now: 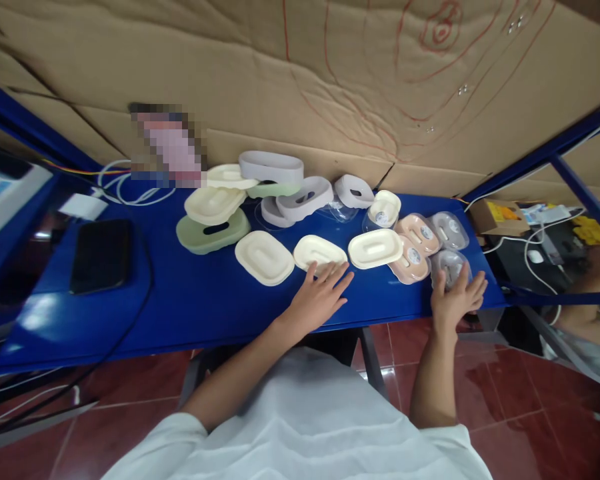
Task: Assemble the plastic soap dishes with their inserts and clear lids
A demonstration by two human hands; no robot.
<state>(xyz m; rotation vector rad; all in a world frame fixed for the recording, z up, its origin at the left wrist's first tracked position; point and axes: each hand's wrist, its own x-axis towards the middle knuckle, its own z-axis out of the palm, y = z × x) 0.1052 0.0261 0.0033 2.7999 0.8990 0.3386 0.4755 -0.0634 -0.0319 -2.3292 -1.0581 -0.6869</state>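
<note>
Near the middle of the frame, our left hand (318, 300) lies palm down with a wide grip, its spread fingers overlapping the near edge of the middle cream dish (319, 247). At the right of the frame, our right hand (453, 303) is equally spread, over the lower grey pack (450, 260). Neither grip is closed around anything; how firmly the fingertips press, we cannot tell. To handle these well, we would use flat fingers and light pressure, take the dish by its rim, and avoid denting the pack's clear cover.

The dish is a smooth, matte, rounded oblong; the left cream dish (265, 258) shows a raised centre. Beside the right cream dish (375, 249), the peach packs (411, 257) shine under see-through plastic. Toward centre left, the green holder (193, 233) is thicker, with a slot through its top. Beneath them all, the blue surface (200, 300) looks glossy.
</note>
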